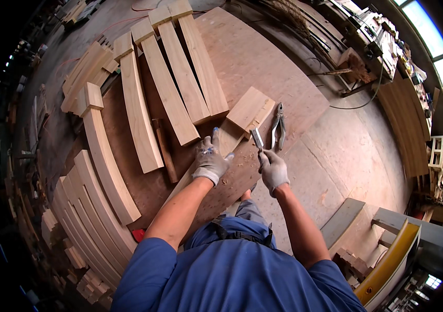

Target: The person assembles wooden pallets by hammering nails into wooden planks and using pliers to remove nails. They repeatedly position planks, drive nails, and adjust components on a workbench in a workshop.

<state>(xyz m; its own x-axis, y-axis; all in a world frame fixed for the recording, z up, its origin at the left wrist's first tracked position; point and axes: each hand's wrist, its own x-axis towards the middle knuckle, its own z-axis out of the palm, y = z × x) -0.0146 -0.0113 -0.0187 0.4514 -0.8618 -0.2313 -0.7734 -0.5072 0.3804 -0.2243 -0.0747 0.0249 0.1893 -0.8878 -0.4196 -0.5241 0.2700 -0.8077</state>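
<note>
And here's the pale wooden post (229,136) lying slantwise on the brown panel (263,57), square block (251,107) at its far end, left hand (211,158) spread palm-down over the shaft, not wrapped round it, while the right hand (274,171) grips a chisel (257,139), blade right by the block's near edge, though whether it touches, I can't tell; this post looks stiff, dry and moderately heavy, liable to splinter at those ragged edges, so the best hold seems midshaft, well clear of the blade; on the count, 1 post under the hand, 5 more block-ended posts (137,110) to the left, 1 chisel, 1 pair of pliers (280,115) just right of the block, 1 brown stick (165,151)
</note>
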